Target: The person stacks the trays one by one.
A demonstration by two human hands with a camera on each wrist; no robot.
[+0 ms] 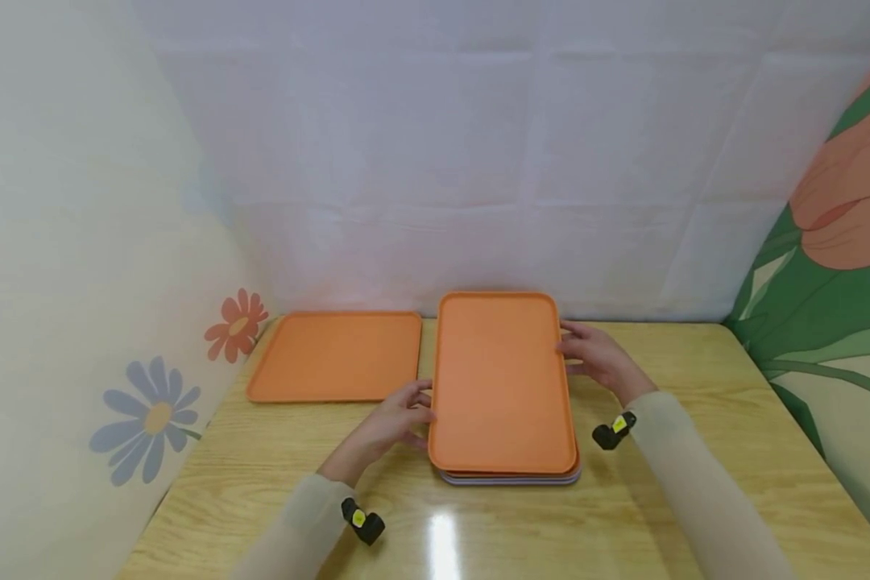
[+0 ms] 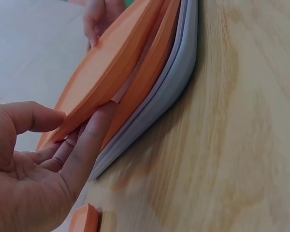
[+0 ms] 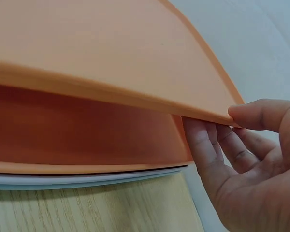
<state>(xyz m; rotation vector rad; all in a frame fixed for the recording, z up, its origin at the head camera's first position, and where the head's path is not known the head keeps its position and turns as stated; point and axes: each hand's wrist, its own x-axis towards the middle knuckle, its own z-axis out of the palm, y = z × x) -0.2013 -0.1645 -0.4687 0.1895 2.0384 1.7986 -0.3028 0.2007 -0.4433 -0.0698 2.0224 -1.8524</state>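
Observation:
An orange tray (image 1: 503, 379) is raised at its far side above a stack of trays, its near edge still close to the stack. My left hand (image 1: 399, 415) pinches its left rim, thumb on top and fingers beneath, as the left wrist view shows. On the opposite rim my right hand (image 1: 598, 354) grips the same way. Under it lie another orange tray (image 3: 87, 130) and pale lilac and blue-grey trays (image 2: 183, 63). In the right wrist view a gap shows between the raised tray and the orange one below.
A separate orange tray (image 1: 341, 357) lies flat at the back left of the wooden table (image 1: 667, 379). White cloth (image 1: 406, 161) hangs behind the table. Flower-printed panels (image 1: 841, 201) stand at both sides.

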